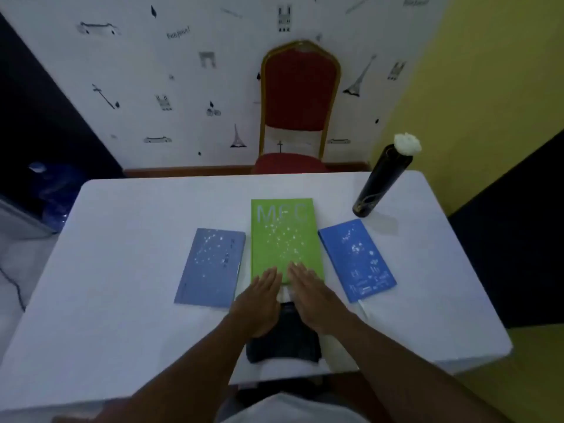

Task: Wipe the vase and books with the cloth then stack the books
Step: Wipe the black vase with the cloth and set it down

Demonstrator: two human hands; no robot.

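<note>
Three books lie side by side on the white table (122, 300): a pale blue book (210, 267) on the left, a green book (285, 236) in the middle, a brighter blue book (355, 259) on the right. A tall black vase (380, 184) with a white flower stands at the far right. A dark folded cloth (283, 340) lies at the near edge, below the green book. My left hand (259, 303) and my right hand (314, 297) are flat, palms down, over the cloth's far part, fingertips reaching the green book's near edge. Neither hand grips anything.
A red chair (299, 96) with a gold frame stands behind the table against the patterned wall. A yellow wall runs along the right. Blue bags (58, 190) sit on the floor at the left. The table's near edge is close to my body.
</note>
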